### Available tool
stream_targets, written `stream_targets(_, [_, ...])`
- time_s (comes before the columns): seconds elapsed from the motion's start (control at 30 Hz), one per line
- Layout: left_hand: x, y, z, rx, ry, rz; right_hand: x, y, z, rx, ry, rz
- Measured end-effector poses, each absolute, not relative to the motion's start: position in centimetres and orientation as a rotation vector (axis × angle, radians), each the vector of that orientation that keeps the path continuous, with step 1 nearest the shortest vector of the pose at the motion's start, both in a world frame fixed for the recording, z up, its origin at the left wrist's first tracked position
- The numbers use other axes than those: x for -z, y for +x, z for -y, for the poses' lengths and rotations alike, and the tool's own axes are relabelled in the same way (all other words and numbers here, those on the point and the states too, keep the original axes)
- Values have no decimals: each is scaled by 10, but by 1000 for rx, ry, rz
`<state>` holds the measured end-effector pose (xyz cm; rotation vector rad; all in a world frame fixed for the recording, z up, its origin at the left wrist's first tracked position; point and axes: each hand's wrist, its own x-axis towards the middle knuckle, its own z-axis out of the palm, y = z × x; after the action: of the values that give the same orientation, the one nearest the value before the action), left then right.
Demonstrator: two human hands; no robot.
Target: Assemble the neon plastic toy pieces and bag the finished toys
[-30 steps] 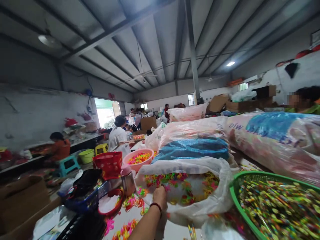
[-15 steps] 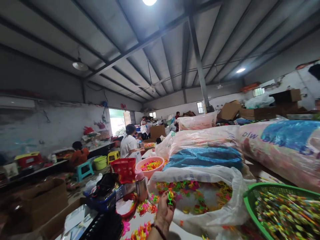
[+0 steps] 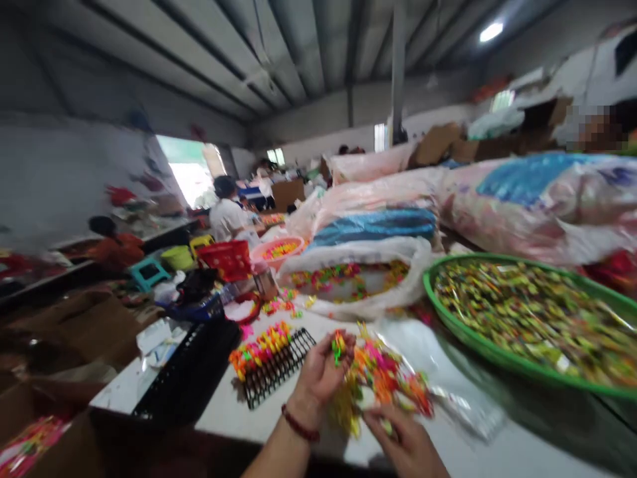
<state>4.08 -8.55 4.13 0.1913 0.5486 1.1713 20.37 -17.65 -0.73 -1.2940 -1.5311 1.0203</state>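
My left hand (image 3: pixel 321 372), with a dark red bead bracelet on its wrist, is closed around a small plastic piece (image 3: pixel 338 348), green with some orange. Below and to the right, my right hand (image 3: pixel 405 438) has its fingers pinched together at the near edge of a pile of bright plastic pieces (image 3: pixel 381 365). Something small and pale yellow shows at its fingertips, too blurred to name. Left of my left hand stands a black rack (image 3: pixel 273 378), its far part covered with orange, yellow and pink pieces.
A green basket (image 3: pixel 432 299) of small wrapped pieces stands at the right. A clear plastic bag (image 3: pixel 448 378) lies beside the pile. Behind is an open white sack (image 3: pixel 348 309) with coloured pieces. Black trays (image 3: pixel 189 372) lie at left. Other people sit farther back.
The view has tilted down and to the right. My right hand, the pile and the rack have come into view. My left hand still holds the green piece, now beside the pile.
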Motion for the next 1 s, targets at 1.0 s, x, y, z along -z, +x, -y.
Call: stream_targets(1.0, [-2,62,134,-971,362,-863,20,209,168,-888,-1279,1545])
